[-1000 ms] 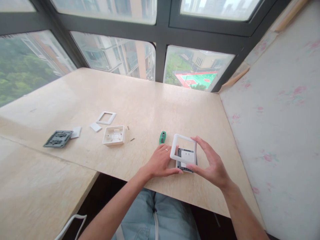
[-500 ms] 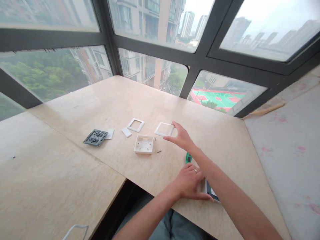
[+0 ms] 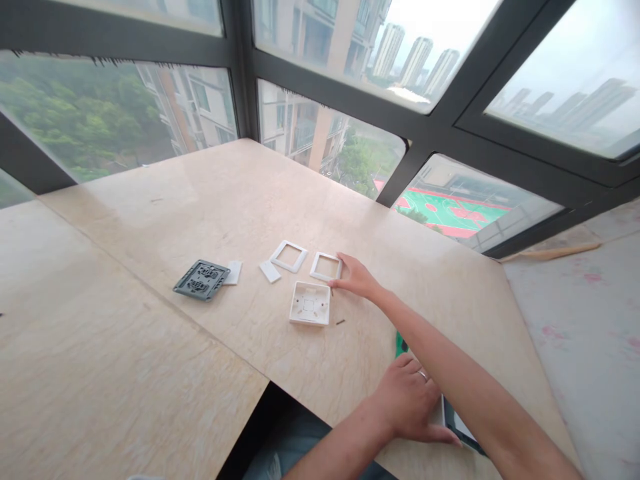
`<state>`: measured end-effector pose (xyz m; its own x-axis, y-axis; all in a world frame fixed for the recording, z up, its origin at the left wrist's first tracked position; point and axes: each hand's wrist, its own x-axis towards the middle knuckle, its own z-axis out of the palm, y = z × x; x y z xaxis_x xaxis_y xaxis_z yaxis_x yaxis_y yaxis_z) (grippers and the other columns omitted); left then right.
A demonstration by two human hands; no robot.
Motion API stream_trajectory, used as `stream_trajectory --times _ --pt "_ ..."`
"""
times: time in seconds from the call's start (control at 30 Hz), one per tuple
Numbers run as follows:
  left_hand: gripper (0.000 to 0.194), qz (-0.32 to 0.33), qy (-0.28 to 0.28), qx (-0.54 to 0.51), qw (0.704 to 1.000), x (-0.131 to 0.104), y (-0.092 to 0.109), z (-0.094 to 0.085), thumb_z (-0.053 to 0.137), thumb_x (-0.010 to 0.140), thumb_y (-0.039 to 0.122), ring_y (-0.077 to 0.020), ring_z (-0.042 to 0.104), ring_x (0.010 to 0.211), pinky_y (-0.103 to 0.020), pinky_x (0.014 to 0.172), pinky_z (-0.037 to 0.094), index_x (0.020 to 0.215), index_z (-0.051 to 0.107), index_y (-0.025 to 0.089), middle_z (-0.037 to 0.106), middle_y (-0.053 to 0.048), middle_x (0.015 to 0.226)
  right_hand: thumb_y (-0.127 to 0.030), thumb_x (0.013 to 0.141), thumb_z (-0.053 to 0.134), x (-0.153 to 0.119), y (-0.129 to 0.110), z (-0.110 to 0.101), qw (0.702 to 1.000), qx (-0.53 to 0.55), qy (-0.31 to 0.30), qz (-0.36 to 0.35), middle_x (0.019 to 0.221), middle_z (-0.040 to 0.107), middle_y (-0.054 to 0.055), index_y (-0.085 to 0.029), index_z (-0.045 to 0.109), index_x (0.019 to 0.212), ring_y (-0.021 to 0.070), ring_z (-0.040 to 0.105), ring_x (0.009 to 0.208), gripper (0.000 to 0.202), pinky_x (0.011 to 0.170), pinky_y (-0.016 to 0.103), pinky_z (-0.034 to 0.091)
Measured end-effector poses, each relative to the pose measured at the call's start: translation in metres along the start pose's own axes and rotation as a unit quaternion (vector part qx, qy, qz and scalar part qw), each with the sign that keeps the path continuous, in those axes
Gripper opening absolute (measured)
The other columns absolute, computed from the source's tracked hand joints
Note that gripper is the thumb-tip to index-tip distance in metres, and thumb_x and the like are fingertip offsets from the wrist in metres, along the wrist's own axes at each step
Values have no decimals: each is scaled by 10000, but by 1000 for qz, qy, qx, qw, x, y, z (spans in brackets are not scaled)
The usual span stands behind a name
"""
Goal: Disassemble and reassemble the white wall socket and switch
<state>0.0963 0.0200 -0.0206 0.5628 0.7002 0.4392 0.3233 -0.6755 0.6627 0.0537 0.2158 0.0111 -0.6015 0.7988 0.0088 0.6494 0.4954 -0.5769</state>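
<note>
Your right hand (image 3: 357, 277) pinches a white frame (image 3: 314, 265) at its right edge, thumb near one corner and fingertips near the other. The held frame is just beyond the open box (image 3: 309, 305); whether it rests fully on the worktop (image 3: 125, 320), you cannot tell from here. Your left hand (image 3: 407, 400) is nearer you and right of the open box, thumb set apart, fingers bent and close together. It is at the left side of a dark-edged unit (image 3: 454, 421), mostly hidden by your right forearm, so whether those fingers grip it cannot be told. Partly covered just above your left knuckles, right of the open box and nearer you, is a green tool (image 3: 400, 343).

As far as things show, the separating looks well along: neither frame sits on the open box, whose inside is exposed, and the grey panel (image 3: 201, 280), well to its left, is bare of any frame. Your pinch on the held frame is not yet released. Nothing appears fitted together, unless under your left hand.

Counted, there are two frames, the second frame (image 3: 301, 261) beyond and left of the open box; two white plates (image 3: 270, 271), both left of it; two dark slivers (image 3: 341, 323) by its right side; one open box, one grey panel, one dark-edged unit and one green tool.
</note>
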Motion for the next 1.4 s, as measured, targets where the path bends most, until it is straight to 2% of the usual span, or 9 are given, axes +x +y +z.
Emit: stream_trajectory --times 0.3,0.5,0.6,0.7,0.8,0.9,0.93,1.0,1.4 --pt "521 -21 74 -75 994 -1 7 -22 526 894 499 -350 580 1261 -544 1080 467 1310 556 188 665 -160 1267 -589 734 770 -27 1 -15 999 29 18 22 1547 448 212 -145 472 1464 343 412 1446 905 1209 541 288" --pt "469 -114 64 -95 987 -23 13 -50 502 908 494 -306 619 1233 -519 1050 534 1368 525 407 692 -121 1220 -562 871 631 -127 11 -74 995 51 67 47 1446 586 148 -203 593 1353 302 527 1365 602 1165 540 373" --pt "430 -115 102 -32 988 -35 15 -101 409 957 459 -287 655 1164 -540 982 579 1371 511 404 706 -93 1190 -532 862 661 -202 29 -95 979 98 132 121 1399 633 119 -223 644 1289 302 573 1318 527 1143 555 400" --pt "281 -124 208 68 968 -41 1 -184 480 972 406 -250 682 1086 -468 959 584 1187 635 313 733 -58 1115 -564 809 688 -279 50 -96 935 138 237 224 1334 678 133 -198 690 1215 329 612 1269 546 1093 517 471" --pt "353 -160 218 133 954 -35 -37 -271 538 939 379 -283 624 1185 -510 1060 487 1236 620 205 689 -107 1237 -599 718 736 -343 64 -81 873 156 337 316 1246 726 137 -164 711 1156 345 673 1172 618 1009 455 553" --pt "593 -270 17 294 917 -25 -84 -329 574 888 343 -281 485 1370 -454 1158 366 1435 463 144 526 -142 1486 -615 674 752 -381 67 -62 826 187 386 366 1209 742 136 -158 715 1115 369 677 1156 636 956 445 585" --pt "684 -297 -90 318 896 -22 -98 -339 582 880 340 -275 431 1419 -430 1171 339 1498 373 135 446 -149 1553 -628 682 737 -388 65 -57 812 186 402 379 1203 742 141 -155 715 1105 384 669 1163 635 976 472 570" --pt "799 -316 -175 317 877 -19 -120 -349 709 768 325 -284 500 1364 -387 1129 379 1486 408 146 501 -151 1515 -633 710 710 -393 60 -52 796 175 410 409 1218 735 143 -166 718 1103 407 646 1191 611 1031 528 520" --pt "917 -322 -315 355 819 -9 -159 -350 794 574 381 -347 546 1264 -387 1032 417 1415 500 164 594 -171 1402 -664 664 678 -387 58 -51 799 161 358 455 1138 765 111 -217 722 1046 413 675 1136 589 938 508 570"
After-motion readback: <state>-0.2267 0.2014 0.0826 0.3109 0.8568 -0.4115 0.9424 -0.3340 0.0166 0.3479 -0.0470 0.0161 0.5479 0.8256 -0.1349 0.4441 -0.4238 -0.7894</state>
